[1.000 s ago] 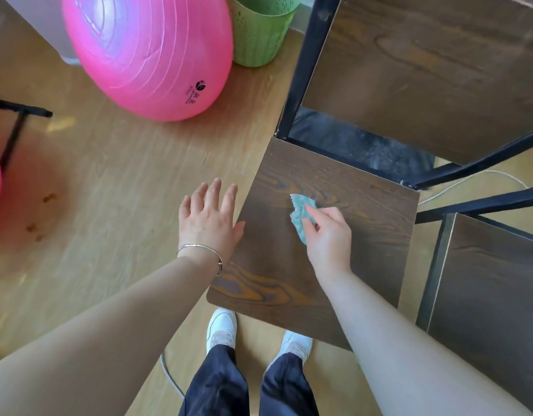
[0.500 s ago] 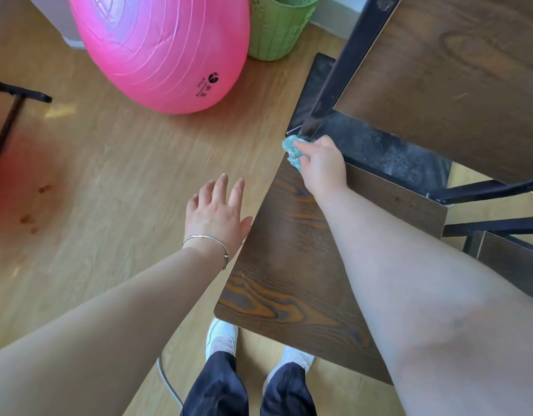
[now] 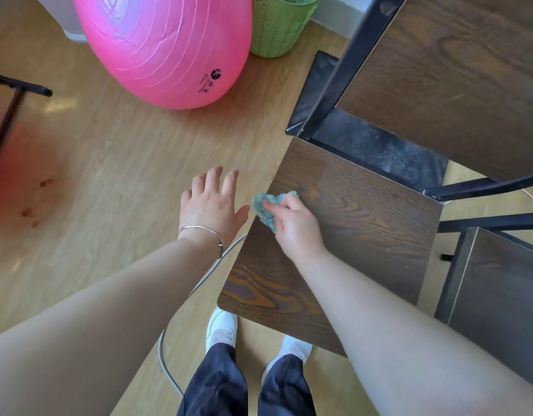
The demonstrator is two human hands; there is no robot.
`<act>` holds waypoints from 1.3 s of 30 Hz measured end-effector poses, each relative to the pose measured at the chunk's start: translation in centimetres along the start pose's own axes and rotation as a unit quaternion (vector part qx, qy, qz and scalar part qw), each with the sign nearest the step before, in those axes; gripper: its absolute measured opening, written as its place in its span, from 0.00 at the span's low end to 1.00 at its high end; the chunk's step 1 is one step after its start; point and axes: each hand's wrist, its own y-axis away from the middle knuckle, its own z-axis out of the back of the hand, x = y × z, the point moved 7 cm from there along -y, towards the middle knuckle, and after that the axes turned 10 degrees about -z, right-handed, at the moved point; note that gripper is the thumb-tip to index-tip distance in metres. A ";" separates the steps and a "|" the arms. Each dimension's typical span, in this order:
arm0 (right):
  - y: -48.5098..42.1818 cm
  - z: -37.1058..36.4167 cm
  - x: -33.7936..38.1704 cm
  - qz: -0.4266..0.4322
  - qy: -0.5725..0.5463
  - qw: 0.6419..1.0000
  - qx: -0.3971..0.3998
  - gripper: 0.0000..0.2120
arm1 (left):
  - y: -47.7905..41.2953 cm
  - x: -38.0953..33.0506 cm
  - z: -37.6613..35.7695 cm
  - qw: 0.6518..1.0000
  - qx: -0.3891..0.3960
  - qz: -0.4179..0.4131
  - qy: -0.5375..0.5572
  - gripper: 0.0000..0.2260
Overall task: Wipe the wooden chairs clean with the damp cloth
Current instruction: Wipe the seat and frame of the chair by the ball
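One swipe done: the right hand (image 3: 292, 225), pinching the damp cloth (image 3: 266, 209), slid back from the far corner to the chair seat (image 3: 364, 235), left edge. Left hand (image 3: 211, 205) hangs open nearby. More wiping needed.

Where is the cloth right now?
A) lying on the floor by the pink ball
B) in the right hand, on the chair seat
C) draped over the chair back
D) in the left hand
B: the right hand pinches the teal cloth against the chair seat, while the left hand is open and holds nothing.
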 end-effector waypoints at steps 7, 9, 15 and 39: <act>6.6 -3.6 -0.5 0.001 -0.042 0.998 0.040 0.17 | 2.0 0.2 -0.7 1.000 0.016 -0.009 -0.004 0.31; 8.4 -4.1 -0.5 -0.002 -0.057 0.997 0.057 0.17 | 2.8 0.4 -1.0 1.000 0.018 -0.007 -0.002 0.31; 13.6 -6.7 -0.7 -0.016 -0.050 0.990 0.129 0.17 | 4.8 -0.1 -1.9 1.000 0.020 -0.012 -0.004 0.30; -12.0 8.9 -7.7 -0.050 -0.005 0.998 -0.038 0.15 | 0.5 -3.7 -2.1 1.000 0.000 -0.025 -0.015 0.30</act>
